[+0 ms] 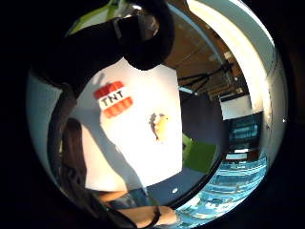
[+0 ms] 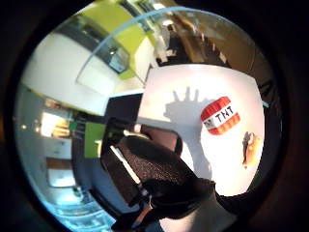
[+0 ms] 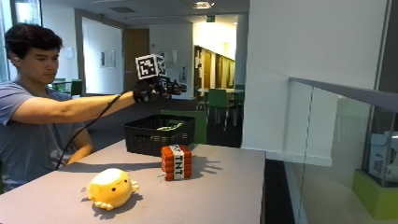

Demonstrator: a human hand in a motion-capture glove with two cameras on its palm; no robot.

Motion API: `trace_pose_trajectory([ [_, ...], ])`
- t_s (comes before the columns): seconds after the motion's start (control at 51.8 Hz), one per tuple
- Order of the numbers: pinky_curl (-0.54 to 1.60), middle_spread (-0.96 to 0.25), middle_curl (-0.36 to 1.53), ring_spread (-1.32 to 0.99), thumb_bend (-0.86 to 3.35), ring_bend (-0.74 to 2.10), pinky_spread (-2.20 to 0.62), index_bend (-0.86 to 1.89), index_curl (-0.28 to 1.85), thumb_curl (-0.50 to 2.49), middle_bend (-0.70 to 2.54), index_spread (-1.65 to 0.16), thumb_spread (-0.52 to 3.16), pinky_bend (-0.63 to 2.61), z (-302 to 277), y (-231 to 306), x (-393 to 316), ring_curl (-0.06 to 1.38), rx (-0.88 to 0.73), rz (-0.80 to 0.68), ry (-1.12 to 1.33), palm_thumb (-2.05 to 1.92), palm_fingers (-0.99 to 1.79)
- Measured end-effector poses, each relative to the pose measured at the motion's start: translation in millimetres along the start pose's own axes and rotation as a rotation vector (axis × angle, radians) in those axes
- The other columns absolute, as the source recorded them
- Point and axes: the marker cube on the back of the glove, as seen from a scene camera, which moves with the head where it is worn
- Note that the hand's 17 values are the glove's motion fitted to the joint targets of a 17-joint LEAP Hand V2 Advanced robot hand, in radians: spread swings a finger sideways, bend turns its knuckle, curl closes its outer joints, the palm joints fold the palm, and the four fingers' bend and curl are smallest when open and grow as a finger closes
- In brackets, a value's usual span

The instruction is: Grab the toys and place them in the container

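The table [image 3: 236, 186], a flat, matte, pale grey slab, fills the lower half of the outside view, and two toys sit on it not yet picked up, so the task looks only partly done at most. At the table's far edge, centre left of that view, stands the container [image 3: 159, 134], a black plastic basket with latticed walls; something yellow-green shows over its rim, perhaps a toy already inside, though I cannot tell what it is. In the lower left of the frame lies the yellow toy [image 3: 112, 188], a rounded, soft-looking plush with stubby little legs and a paler crown, resting on the table well apart from the basket. Near the middle of the frame, just in front of the basket and seemingly not touching it, stands the TNT toy [image 3: 176, 162], an upright bundle of orange-red ribbed sticks banded in white with black letters; it looks firmer and blockier than the plush. Both remain to be lifted and dropped in. The right hand [image 3: 157, 88] is held out at arm's length in the upper middle of the frame, high above the basket, its grip released: fingers spread and holding nothing, as its splayed shadow on the table suggests.
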Motion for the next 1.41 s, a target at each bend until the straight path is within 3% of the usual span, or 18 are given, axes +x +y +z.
trace_pose_trajectory([
  [0.193,0.33,0.03,0.41,0.06,-0.12,0.41,0.06,0.12,0.19,0.12,0.18,-0.33,0.95,1.16,53.0,-15.9,30.1,0.29,-0.037,0.017,0.053,-0.18,-0.12],
  [0.618,0.34,0.01,0.35,0.05,-0.11,0.29,0.06,0.11,0.18,0.11,0.14,-0.32,0.96,1.17,204.9,-22.6,51.2,0.27,-0.278,0.084,-0.025,-0.16,-0.18],
  [0.888,0.36,0.02,0.29,0.05,-0.07,0.22,0.07,0.08,0.17,0.14,0.1,-0.32,0.98,1.25,246.5,-8.8,45.8,0.27,-0.344,0.062,0.02,-0.08,-0.22],
  [1.004,0.38,0.02,0.23,0.05,-0.04,0.48,0.02,0.03,0.13,0.17,0.06,-0.32,1.02,1.36,259.2,-3.2,42.0,0.33,-0.311,0.073,0.011,-0.04,-0.15],
  [1.101,0.38,0.03,0.22,-0.01,0.01,0.86,-0.07,0.03,0.1,0.2,0.14,-0.33,1.13,1.34,257.9,2.7,41.1,0.43,-0.202,0.096,-0.023,0.03,0.03],
  [1.12,0.36,0.01,0.25,-0.04,0.05,0.89,-0.1,0.13,0.11,0.21,0.25,-0.35,1.19,1.3,257.2,4.9,41.2,0.43,-0.191,0.098,-0.026,0.1,0.24],
  [1.139,0.34,0.01,0.24,-0.06,0.06,0.9,-0.12,0.13,0.1,0.22,0.25,-0.36,1.22,1.28,256.4,7.4,41.9,0.42,-0.187,0.099,-0.027,0.11,0.26],
  [1.158,0.34,-0.04,0.27,-0.14,0.12,1.01,-0.2,0.23,0.12,0.24,0.34,-0.36,1.26,1.25,255.3,9.9,43.2,0.46,-0.189,0.101,-0.025,0.21,0.63],
  [1.178,0.31,-0.08,0.28,-0.18,0.16,1.06,-0.23,0.22,0.11,0.26,0.39,-0.36,1.27,1.22,253.9,12.3,44.9,0.44,-0.195,0.102,-0.022,0.28,0.8],
  [1.274,0.33,-0.18,0.34,-0.28,0.26,1.15,-0.32,0.22,0.15,0.37,0.48,-0.36,1.19,1.21,243.8,20.0,56.3,0.49,-0.235,0.125,-0.033,0.51,1.01],
  [1.409,0.38,-0.28,0.39,-0.36,0.26,1.15,-0.37,0.21,0.2,0.45,0.54,-0.36,1.05,1.17,197.0,16.8,75.9,0.53,-0.208,0.165,-0.06,0.6,1.01],
])
